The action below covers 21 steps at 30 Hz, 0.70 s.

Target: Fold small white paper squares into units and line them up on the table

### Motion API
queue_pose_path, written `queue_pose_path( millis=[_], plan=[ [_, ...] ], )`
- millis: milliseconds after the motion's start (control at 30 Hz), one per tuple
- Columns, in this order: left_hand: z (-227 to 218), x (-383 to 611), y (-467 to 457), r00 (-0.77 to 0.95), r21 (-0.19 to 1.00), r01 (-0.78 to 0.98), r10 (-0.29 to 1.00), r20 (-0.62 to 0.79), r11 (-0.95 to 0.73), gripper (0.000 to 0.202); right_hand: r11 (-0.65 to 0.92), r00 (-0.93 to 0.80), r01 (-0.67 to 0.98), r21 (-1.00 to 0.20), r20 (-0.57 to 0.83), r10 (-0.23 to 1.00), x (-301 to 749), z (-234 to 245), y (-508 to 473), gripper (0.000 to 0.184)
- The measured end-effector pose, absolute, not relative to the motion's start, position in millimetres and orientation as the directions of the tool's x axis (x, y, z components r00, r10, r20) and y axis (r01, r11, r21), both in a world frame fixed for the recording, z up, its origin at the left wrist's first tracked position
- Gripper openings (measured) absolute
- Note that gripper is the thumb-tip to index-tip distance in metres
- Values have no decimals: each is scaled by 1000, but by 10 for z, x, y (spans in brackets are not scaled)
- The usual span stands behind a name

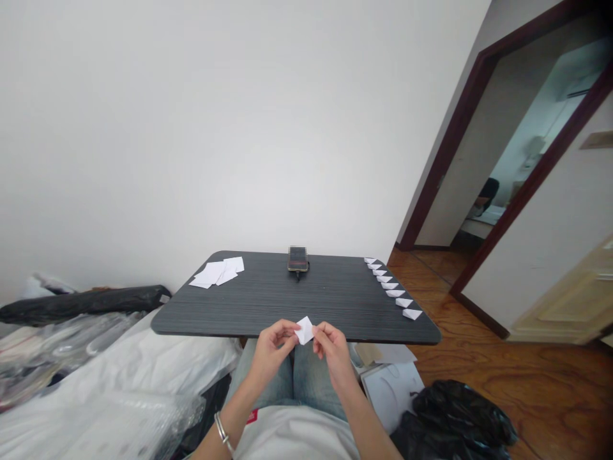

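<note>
A small folded piece of white paper (305,330) is held up over the near edge of the dark table (268,300). My left hand (276,342) pinches its left side between thumb and fingers. On the opposite side, my right hand (329,345) has thumb and forefinger closed on the paper's right corner. At the table's left lies a loose pile of flat white paper sheets (211,273). Along the right edge runs a row of several folded white paper pieces (395,293), evenly spaced.
A phone-like device (297,258) with a cable stands at the table's back, by the white wall. Bags and plastic-wrapped items (110,409) lie to the left. Down on the right are a white paper bag (390,386) and a black plastic bag (460,415) on the wooden floor.
</note>
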<state>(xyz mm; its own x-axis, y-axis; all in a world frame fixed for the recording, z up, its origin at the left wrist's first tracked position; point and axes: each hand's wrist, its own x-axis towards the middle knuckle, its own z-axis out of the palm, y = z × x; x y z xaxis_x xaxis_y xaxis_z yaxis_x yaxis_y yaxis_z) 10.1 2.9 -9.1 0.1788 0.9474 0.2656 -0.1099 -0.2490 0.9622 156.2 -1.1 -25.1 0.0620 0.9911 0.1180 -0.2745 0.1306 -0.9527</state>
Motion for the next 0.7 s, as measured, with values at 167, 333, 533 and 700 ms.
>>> queue_pose_path(
  millis=[167,333,533,700],
  plan=[
    [-60,81,45,128,971,-125,967,221,-206,8,243,39,-224,-944,240,970,1567,-221,-28,17],
    [-9,76,32,127,966,-175,968,216,-192,9,442,-40,-111,-890,448,893,1614,-183,-52,13],
    [23,60,14,218,970,-126,948,233,-210,9,531,-50,-70,-844,535,843,1678,-180,-33,4],
    [33,42,-7,273,964,-28,926,260,-263,13,586,-51,-48,-809,588,807,1672,-146,-60,6]
  ],
)
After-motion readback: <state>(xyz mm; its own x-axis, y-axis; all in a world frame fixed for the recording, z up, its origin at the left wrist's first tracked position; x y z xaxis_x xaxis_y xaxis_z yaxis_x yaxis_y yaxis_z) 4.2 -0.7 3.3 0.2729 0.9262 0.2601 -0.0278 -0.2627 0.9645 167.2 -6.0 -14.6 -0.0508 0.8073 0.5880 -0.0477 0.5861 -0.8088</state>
